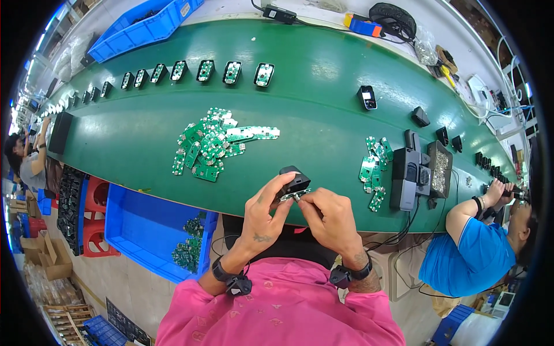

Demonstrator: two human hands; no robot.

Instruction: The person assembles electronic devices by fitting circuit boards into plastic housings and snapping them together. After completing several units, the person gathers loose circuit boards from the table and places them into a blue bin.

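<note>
Between my two hands, just over the near edge of the green table (323,138), is a small black plastic housing (296,180). My left hand (266,209) is closed around it, thumb and fingers on its sides. At its open side sits a small circuit board (295,195), pinched by the fingertips of my right hand (330,213). Whether the board is inside the housing or only against it, I cannot tell. Left of my hands lies a heap of green circuit boards (210,141); a smaller pile of boards (375,167) lies to the right.
Along the far left runs a row of black housings (232,72) with boards in them. A grey device (408,176) and a metal-parts tray (440,167) stand right. A blue bin (144,230) holds boards below the table. A co-worker in blue (473,248) sits at right.
</note>
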